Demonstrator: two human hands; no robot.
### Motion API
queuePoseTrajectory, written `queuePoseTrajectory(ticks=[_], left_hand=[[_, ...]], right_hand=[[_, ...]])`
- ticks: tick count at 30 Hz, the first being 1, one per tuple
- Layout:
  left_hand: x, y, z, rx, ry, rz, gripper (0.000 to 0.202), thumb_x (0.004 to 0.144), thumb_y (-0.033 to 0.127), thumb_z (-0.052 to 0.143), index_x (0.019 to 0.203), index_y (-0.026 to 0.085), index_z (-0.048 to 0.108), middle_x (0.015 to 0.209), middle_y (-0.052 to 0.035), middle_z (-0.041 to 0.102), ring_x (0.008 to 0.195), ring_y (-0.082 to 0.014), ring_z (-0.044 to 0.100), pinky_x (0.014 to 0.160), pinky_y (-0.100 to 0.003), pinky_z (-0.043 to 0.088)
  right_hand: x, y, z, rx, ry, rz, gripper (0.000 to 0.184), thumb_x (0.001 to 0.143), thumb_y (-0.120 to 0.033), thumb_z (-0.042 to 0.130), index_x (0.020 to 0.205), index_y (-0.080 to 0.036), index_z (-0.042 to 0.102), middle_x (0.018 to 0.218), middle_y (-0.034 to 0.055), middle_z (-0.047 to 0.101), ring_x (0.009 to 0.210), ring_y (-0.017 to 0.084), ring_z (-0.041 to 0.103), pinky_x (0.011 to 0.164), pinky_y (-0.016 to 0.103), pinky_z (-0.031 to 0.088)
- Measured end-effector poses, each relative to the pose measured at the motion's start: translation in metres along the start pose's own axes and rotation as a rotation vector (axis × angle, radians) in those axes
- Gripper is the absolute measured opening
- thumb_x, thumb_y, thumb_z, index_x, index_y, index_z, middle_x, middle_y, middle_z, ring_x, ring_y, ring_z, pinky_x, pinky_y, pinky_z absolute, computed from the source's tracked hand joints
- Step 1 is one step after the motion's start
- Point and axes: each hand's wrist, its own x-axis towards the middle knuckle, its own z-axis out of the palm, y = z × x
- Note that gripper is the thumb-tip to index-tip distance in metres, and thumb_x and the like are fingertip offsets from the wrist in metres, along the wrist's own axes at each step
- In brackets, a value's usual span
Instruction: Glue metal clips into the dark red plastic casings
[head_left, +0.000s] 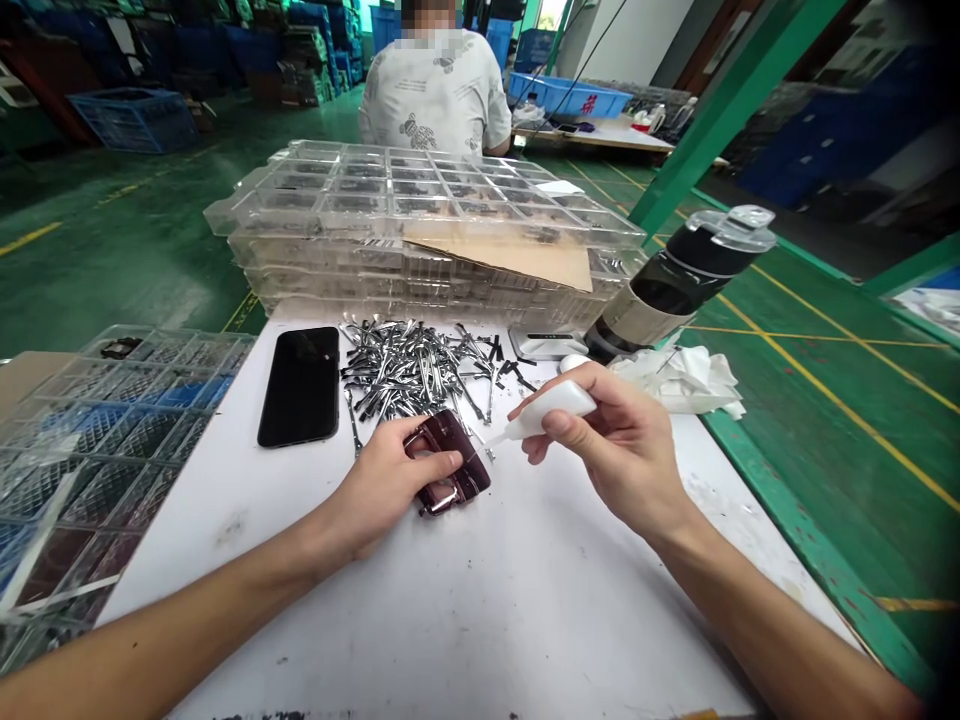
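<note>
Dark part pinned by left hand; right hand grips bottle; metal clips behind.

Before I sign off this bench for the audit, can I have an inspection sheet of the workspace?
Surface: white table, scuffed and smudged.
Job's things: dark part on the table; white squeeze bottle, nozzle toward the part; clips heaped behind.
Clutter: phone lying flat; dark flask; white cloth; tray stack with cardboard on it; more trays at left.
Hands: left hand grips the part; right hand holds the squeeze bottle.
Cables: thin dark cables hang by the far table; none seen on this one.
Surroundings: person beyond the tray stack; blue crates; green floor; green beam.
</note>
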Motion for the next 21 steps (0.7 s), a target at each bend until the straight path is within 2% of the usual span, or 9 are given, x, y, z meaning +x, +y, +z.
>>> queuePoseTrajectory(ticks=[8,12,15,18,19,21], left_hand=[[-0.002,0.0,0.0,-0.002,0.009,-0.008,0.018,0.084,0.021,0.071,0.078,0.016,0.054,0.058,0.003,0.053,0.054,-0.0111,0.047,0.051,-0.024,0.039],[-0.002,0.001,0.0,0.002,0.012,-0.018,0.019,0.083,0.022,0.071,0.077,0.016,0.055,0.058,0.0029,0.053,0.054,-0.0115,0.047,0.051,-0.024,0.038],[-0.002,0.002,0.0,-0.003,0.015,-0.026,0.017,0.083,0.019,0.069,0.076,0.016,0.053,0.061,0.0026,0.053,0.055,-0.0113,0.047,0.053,-0.025,0.039],[-0.004,0.002,-0.001,0.007,0.019,-0.038,0.017,0.083,0.017,0.067,0.075,0.017,0.053,0.061,0.003,0.053,0.056,-0.0114,0.047,0.055,-0.025,0.04],[-0.004,0.002,-0.002,0.011,0.023,-0.042,0.017,0.083,0.017,0.068,0.075,0.017,0.053,0.062,0.003,0.053,0.056,-0.0113,0.047,0.055,-0.025,0.04],[-0.005,0.001,-0.002,0.021,0.031,-0.053,0.019,0.084,0.02,0.07,0.075,0.017,0.053,0.065,0.0028,0.054,0.057,-0.0111,0.048,0.056,-0.025,0.039]], right_hand=[[0.0,0.0,0.003,-0.019,-0.002,0.016,0.009,0.092,-0.027,0.072,0.093,-0.018,0.069,0.089,0.0056,0.073,0.063,0.016,0.069,0.057,0.03,0.06],[0.001,0.0,0.0,0.017,0.08,-0.07,0.01,0.092,-0.028,0.073,0.093,-0.019,0.068,0.087,0.0053,0.074,0.061,0.017,0.068,0.054,0.031,0.059],[0.006,-0.005,-0.008,0.049,0.207,-0.143,0.01,0.091,-0.028,0.072,0.092,-0.02,0.065,0.089,0.0063,0.075,0.062,0.017,0.067,0.053,0.032,0.057],[0.014,-0.016,-0.021,0.07,0.254,-0.156,0.017,0.084,-0.02,0.076,0.082,-0.021,0.059,0.097,0.0061,0.073,0.07,0.019,0.067,0.061,0.035,0.057],[0.016,-0.019,-0.027,0.078,0.267,-0.16,0.021,0.08,-0.017,0.077,0.077,-0.022,0.056,0.096,0.0052,0.071,0.072,0.019,0.065,0.062,0.034,0.055],[0.019,-0.024,-0.041,0.078,0.304,-0.178,0.027,0.074,-0.016,0.075,0.072,-0.023,0.049,0.081,0.0021,0.066,0.064,0.017,0.057,0.055,0.031,0.047]])
